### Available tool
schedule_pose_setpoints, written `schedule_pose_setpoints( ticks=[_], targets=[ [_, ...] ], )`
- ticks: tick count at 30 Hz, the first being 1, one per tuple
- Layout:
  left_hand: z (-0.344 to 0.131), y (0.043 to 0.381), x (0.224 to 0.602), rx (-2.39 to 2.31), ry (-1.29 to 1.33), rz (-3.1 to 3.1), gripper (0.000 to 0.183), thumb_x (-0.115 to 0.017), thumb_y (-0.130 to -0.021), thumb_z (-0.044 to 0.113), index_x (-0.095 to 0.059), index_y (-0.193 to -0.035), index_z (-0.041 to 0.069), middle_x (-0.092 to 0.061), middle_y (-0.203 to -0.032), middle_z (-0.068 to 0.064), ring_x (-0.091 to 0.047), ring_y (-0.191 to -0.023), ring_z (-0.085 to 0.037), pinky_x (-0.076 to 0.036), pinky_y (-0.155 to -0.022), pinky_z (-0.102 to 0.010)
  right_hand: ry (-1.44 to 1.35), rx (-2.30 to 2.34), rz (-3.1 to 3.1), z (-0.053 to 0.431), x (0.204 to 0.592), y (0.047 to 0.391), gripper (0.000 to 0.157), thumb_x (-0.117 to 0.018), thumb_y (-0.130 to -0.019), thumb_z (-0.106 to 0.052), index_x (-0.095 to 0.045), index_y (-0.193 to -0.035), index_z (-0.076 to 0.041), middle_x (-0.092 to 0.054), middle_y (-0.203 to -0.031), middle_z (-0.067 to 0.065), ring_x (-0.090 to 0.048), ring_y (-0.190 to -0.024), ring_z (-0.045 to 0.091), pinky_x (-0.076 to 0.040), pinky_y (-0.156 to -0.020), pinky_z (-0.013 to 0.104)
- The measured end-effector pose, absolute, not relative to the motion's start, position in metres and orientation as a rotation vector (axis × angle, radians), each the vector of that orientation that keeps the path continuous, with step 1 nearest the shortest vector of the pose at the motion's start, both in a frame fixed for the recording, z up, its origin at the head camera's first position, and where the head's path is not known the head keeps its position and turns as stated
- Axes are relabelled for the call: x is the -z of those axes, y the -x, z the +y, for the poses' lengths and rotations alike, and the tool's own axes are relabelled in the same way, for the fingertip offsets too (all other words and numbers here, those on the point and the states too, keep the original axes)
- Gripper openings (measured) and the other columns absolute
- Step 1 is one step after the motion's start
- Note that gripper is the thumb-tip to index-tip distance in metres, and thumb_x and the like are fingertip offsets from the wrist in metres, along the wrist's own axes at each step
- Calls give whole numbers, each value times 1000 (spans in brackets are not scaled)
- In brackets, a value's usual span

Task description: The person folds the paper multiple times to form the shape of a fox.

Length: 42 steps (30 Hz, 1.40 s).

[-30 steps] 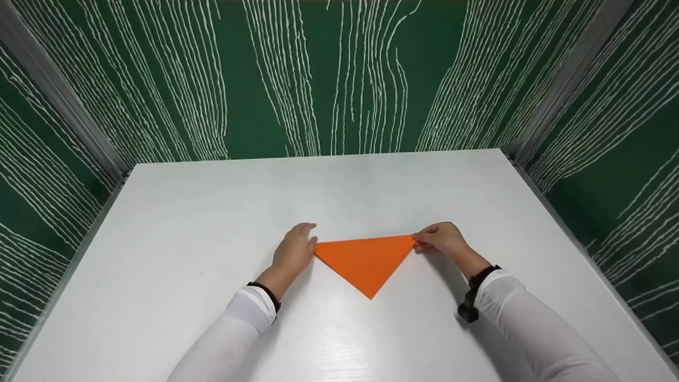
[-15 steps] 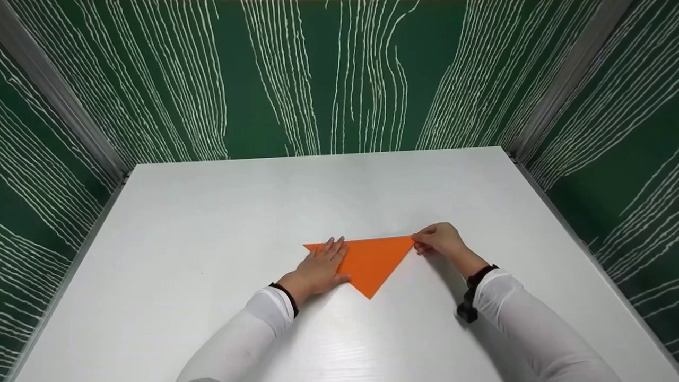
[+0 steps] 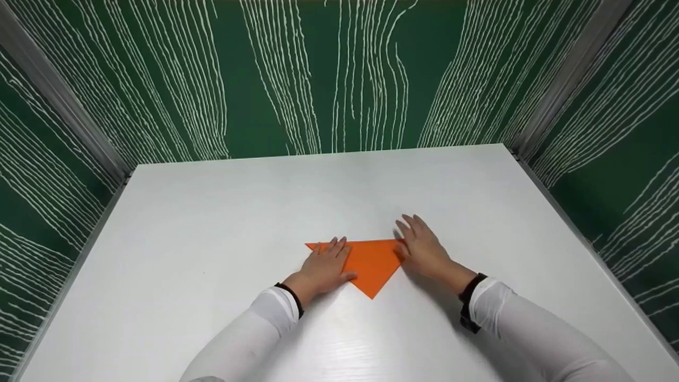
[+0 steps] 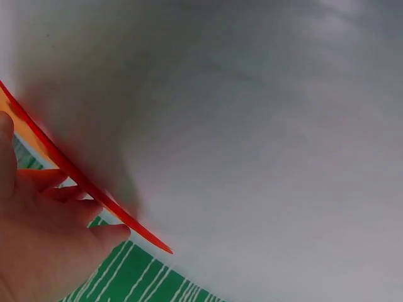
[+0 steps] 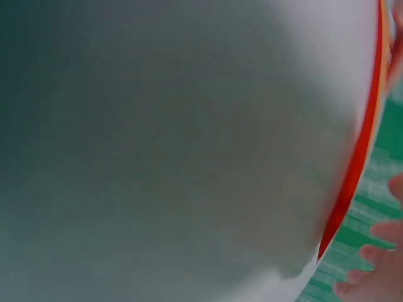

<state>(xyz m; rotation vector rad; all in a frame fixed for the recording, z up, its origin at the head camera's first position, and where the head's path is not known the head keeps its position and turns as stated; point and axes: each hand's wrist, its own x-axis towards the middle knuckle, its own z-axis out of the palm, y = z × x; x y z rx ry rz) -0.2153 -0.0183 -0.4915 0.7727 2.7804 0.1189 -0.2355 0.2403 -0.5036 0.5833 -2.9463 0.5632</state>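
A sheet of orange paper point(image 3: 373, 265), folded into a triangle, lies on the white table with its long edge away from me and one point toward me. My left hand point(image 3: 324, 268) rests on the paper's left part, fingers straight and spread, and the left corner sticks out beyond it. At the right corner is my right hand point(image 3: 424, 249), fingers extended, overlapping the paper there. In the left wrist view the paper's edge point(image 4: 94, 192) runs along the fingertips. The right wrist view has the paper's edge point(image 5: 356, 170) with the right fingers point(image 5: 384, 258) apart from it.
The white table point(image 3: 212, 212) surrounds the paper. Green walls point(image 3: 254, 106) with wavy white lines stand behind the table and at both sides, with grey posts point(image 3: 562, 79) at the corners. Dark bands point(image 3: 469, 297) circle both wrists over white sleeves.
The left hand moved from the left corner onto the paper and flattened there. The right hand released its pinch on the right corner, spread its fingers and shifted left over the paper.
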Motion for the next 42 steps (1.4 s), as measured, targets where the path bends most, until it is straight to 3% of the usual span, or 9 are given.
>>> schedule_pose_setpoints(
  ticks=[3, 7, 13, 22, 27, 34, 42],
  targets=[
    [-15, 216, 493, -90, -768, 2804, 70, -44, -98, 53, -31, -152, 10, -25, -160, -9, -23, -148, -24, -22, -118, -48, -798, -449, -3057, 235, 507, 228, 61, -47, -102, -29, -28, -149, 6, -21, -157, 26, -13, -145, 47, -16, -114, 62],
    [-14, 214, 495, -81, -748, 2817, 69, -44, -99, 52, -31, -152, 10, -25, -160, -10, -23, -148, -25, -23, -117, -47, -941, -449, -3173, 232, 511, 224, 67, -41, -104, -36, -19, -152, 5, -12, -160, 24, -6, -147, 45, -12, -116, 61],
    [-14, 214, 501, -101, -723, 2805, 71, -44, -99, 52, -27, -153, 9, -20, -161, -10, -19, -149, -25, -21, -118, -48, -991, -476, -3225, 231, 513, 224, 72, -40, -103, -41, -11, -154, 1, -9, -162, 19, -4, -148, 43, -10, -117, 59],
    [-17, 214, 503, -8, -729, 2727, 73, -32, -101, 53, -10, -157, 11, -3, -165, -4, -4, -152, -23, -10, -121, -48, -1012, -444, -3254, 229, 514, 226, 72, -39, -101, -49, -9, -157, -14, -13, -163, 7, 0, -149, 39, -5, -117, 59],
    [-19, 213, 503, 25, -804, 2692, 69, -28, -103, 51, -6, -157, 14, 0, -164, 1, 0, -152, -18, -7, -121, -46, -1040, -409, -3227, 226, 517, 227, 73, -40, -100, -51, -13, -157, -14, -14, -163, 6, -3, -150, 38, -6, -116, 62],
    [-19, 215, 501, 27, -890, 2684, 65, -27, -103, 46, -11, -157, 14, -5, -164, 1, -5, -151, -16, -9, -121, -45, -1125, -316, -3215, 224, 514, 228, 67, -36, -102, -48, -13, -157, -16, -13, -164, 3, -2, -150, 37, -6, -115, 63],
    [-13, 218, 495, 78, -866, 2590, 79, -27, -99, 62, -1, -157, 16, 4, -164, 2, 4, -151, -14, -3, -122, -43, -1260, -290, -3209, 225, 510, 228, 64, -33, -105, -39, -10, -156, -7, -8, -163, 12, -7, -150, 33, -11, -118, 57]
  ],
)
